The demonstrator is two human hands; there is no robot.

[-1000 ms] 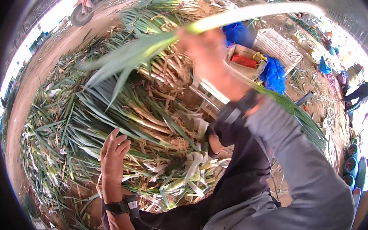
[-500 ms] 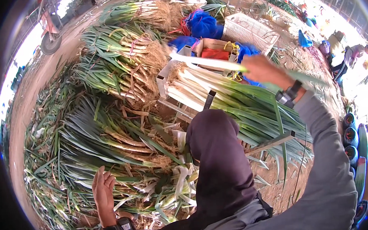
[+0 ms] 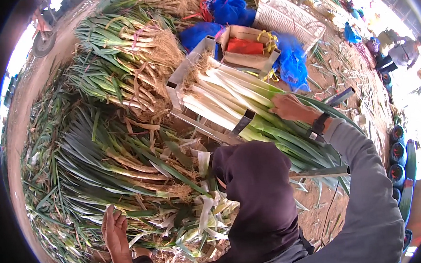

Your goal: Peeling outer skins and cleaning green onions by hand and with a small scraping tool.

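Note:
My right hand (image 3: 293,109) is closed around the green part of a leek, on top of a bundle of peeled leeks (image 3: 232,94). The bundle lies in a metal rack (image 3: 179,87), white stems and roots at the upper left, green leaves toward the lower right. My left hand (image 3: 117,238) is held up with nothing in it, fingers stretched out. Near it lies a pile of unpeeled leeks (image 3: 130,165) with brownish stems and roots. My bent knee in dark cloth (image 3: 256,177) stands between the pile and the rack.
Tied leek bundles (image 3: 142,44) lie at the upper left. Behind the rack are a cardboard box (image 3: 247,59) with something red in it, blue netting (image 3: 290,61) and a white plastic crate (image 3: 288,20). Peeled leaf scraps (image 3: 201,223) cover the ground by my knee.
My right hand has come down and left, bringing the leek it held in the air onto the bundle in the rack. My left hand stays open. The view has shifted slightly.

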